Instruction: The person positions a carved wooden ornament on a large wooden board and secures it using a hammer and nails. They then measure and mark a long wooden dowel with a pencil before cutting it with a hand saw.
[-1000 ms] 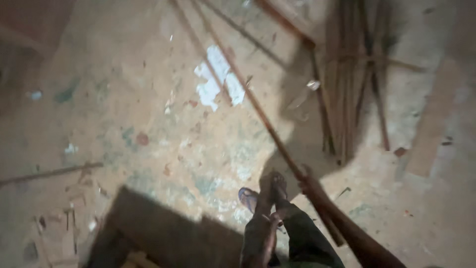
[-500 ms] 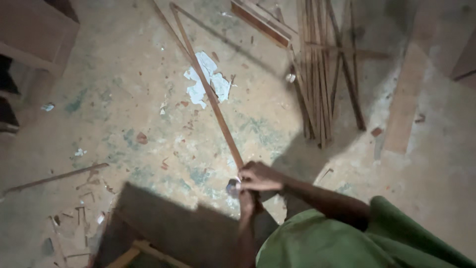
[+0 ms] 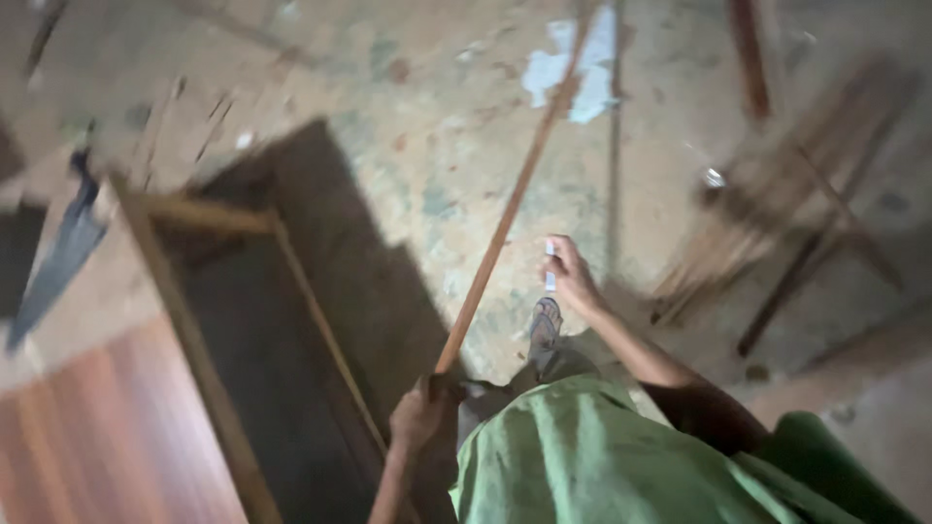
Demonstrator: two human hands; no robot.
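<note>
My left hand (image 3: 422,412) grips the near end of a long thin wooden strip (image 3: 510,194) that slants up and away across the concrete floor. My right hand (image 3: 571,277) is held out in front of me, closed around a small pale object (image 3: 549,264) that I cannot identify. Below them I see my green shirt and one sandalled foot (image 3: 544,325) on the floor. The picture is blurred by motion.
An open wooden frame or box (image 3: 209,320) with a reddish panel stands at the lower left. A bundle of wooden strips (image 3: 777,209) lies at the right. A white patch (image 3: 573,63) marks the floor at the top. A saw-like blade (image 3: 58,257) lies at the far left.
The view has swung left and down, bringing the wooden frame into sight. My hands, together on the strip before, are apart: the left keeps the strip, the right has come off it.
</note>
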